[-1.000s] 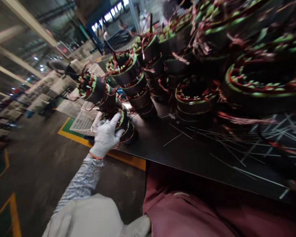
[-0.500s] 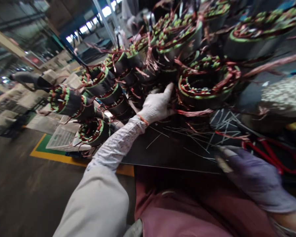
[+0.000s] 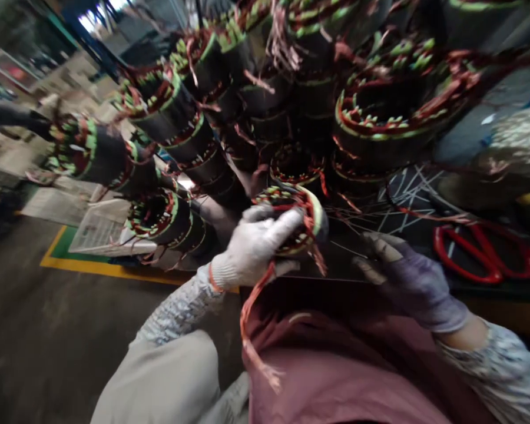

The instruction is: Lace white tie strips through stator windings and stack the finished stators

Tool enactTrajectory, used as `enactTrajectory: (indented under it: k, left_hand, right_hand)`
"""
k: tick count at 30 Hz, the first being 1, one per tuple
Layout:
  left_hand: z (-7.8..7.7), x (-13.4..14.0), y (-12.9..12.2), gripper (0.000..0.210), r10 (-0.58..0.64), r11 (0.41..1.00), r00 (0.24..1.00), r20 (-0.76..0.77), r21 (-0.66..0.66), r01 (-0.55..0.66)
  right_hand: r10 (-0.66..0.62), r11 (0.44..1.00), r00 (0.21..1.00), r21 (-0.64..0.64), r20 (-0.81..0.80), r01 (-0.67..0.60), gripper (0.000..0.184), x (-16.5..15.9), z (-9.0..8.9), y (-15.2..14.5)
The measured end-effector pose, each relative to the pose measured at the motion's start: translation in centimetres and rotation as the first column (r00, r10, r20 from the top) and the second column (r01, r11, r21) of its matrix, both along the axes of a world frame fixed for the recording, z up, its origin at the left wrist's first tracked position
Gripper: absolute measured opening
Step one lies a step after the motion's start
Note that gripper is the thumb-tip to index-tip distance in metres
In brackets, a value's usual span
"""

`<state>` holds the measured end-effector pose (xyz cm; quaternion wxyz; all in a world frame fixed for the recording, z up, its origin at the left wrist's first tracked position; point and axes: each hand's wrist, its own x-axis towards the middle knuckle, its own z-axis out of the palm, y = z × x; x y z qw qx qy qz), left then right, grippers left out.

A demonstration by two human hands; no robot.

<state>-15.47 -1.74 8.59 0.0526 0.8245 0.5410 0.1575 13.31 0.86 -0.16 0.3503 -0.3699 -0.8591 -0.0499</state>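
Note:
My left hand, in a white knit glove with an orange cuff edge, grips a motor stator by its near rim, the thumb across its winding. The stator is a dark ring with green insulation and red copper windings. From it a reddish wire lead hangs down in front of my maroon apron. My right hand, in a purple glove with pale fingertips, hovers near the table edge with fingers apart and nothing in them. Red-handled scissors or cutters lie just to its right.
Stacked stators fill the back of the table, with more stacks to the left. Thin white sticks lie scattered behind my right hand. A pale bundle sits at the far right. A yellow floor line runs below left.
My left hand has drawn back toward me and now holds a stator from the stacks, its lead dangling. My right hand has shifted slightly up and left. The view has tilted downward.

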Motion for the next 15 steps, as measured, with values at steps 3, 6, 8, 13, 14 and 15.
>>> enactTrajectory:
  k: [3, 6, 8, 13, 14, 15]
  left_hand:
    - [-3.3, 2.0, 0.9, 0.072, -0.434, 0.900, 0.898, -0.075, -0.069, 0.429]
    - [-5.2, 4.0, 1.9, 0.066, -0.540, 0.841, 0.826, -0.163, -0.142, 0.522]
    - [-5.7, 4.9, 1.7, 0.059, -0.506, 0.861, 0.849, -0.154, -0.142, 0.488]
    - [-6.9, 4.8, -0.5, 0.033, -0.150, 0.984, 0.908, 0.391, -0.033, 0.176]
    - [-7.3, 4.5, -0.8, 0.034, 0.044, 0.998, 0.840, 0.540, -0.066, -0.010]
    - [-7.8, 4.2, -1.0, 0.037, 0.246, 0.969, 0.713, 0.656, -0.153, -0.193]
  right_hand:
    - [-0.008, 0.999, 0.994, -0.050, 0.107, 0.013, 0.034, -0.2, -0.2, -1.7]
    - [0.045, 0.958, 0.977, -0.285, 0.207, 0.016, 0.028, -0.1, -0.4, -2.8]
    - [0.082, 0.904, 0.980, -0.427, 0.181, 0.003, 0.029, -0.1, -0.6, -3.0]
    - [-0.227, 0.713, 0.878, -0.686, -0.421, -0.145, 0.040, -0.8, -1.0, -0.7]
    - [-0.311, 0.673, 0.820, -0.721, -0.480, -0.167, 0.046, -1.0, -1.3, 0.1]
    - [-0.359, 0.644, 0.787, -0.744, -0.501, -0.180, 0.051, -1.2, -1.6, 0.9]
